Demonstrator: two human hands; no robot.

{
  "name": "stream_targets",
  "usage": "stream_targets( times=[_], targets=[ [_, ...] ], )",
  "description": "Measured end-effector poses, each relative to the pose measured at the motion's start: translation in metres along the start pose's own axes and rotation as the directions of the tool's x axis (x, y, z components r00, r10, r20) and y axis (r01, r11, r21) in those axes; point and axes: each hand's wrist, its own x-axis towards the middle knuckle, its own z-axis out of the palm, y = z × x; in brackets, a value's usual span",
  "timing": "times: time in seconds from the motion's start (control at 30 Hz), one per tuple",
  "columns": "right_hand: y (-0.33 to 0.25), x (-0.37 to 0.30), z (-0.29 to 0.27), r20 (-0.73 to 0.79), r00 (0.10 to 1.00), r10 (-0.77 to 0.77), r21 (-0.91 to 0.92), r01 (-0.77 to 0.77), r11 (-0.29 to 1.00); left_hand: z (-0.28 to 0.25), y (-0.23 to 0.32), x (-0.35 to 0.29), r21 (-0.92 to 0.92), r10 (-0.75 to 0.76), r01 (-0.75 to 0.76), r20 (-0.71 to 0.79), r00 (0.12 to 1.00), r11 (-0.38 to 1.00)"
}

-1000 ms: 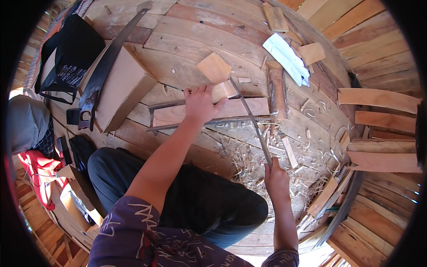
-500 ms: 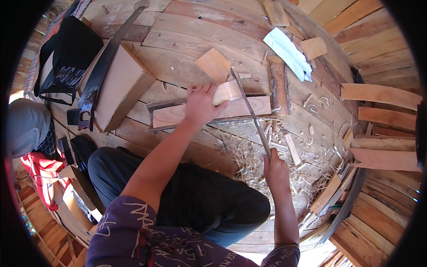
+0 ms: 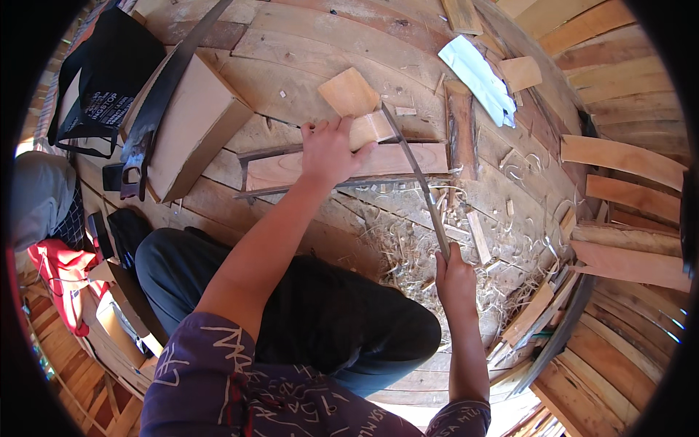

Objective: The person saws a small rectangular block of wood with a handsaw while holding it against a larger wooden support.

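Note:
My left hand [image 3: 331,151] is closed around a short pale wood block [image 3: 371,129], pressing it down over a reddish plank [image 3: 408,158] on the floor. A faint light line runs across the block. Closed in a fist, my right hand [image 3: 456,273] grips a long, thin metal blade [image 3: 416,169], seen nearly edge-on; its exact kind I cannot make out. The blade slants up and left from the fist, its far end against the block's right end. Just beyond the block lies a squarish flat wood piece [image 3: 349,91].
A handsaw [image 3: 164,95] leans on a cardboard box [image 3: 207,120] at left, near a black bag [image 3: 109,80]. Shavings [image 3: 408,255] litter the floor before the plank. A light-blue cloth or paper [image 3: 477,80] lies far right; wood strips [image 3: 542,313] are stacked at right.
The view has shifted slightly. The blade has moved a little relative to the block, its far end now nearer the block's top right corner. Both hands keep their grip.

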Motion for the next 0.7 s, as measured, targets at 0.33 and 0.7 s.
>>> stream_targets(
  times=[0.33, 0.7],
  targets=[
    [0.002, -0.015, -0.009, -0.044, 0.999, -0.021, -0.022, 0.02, 1.0, -0.004, -0.005, 0.001, -0.044, 0.09, -0.09, -0.014, 0.996, 0.995],
    [-0.022, 0.053, 0.022, -0.1, 0.991, -0.084, -0.002, 0.085, 0.996, -0.005, 0.001, -0.007, -0.042, 0.168, -0.172, -0.072, 0.983, 0.984]
  ],
)
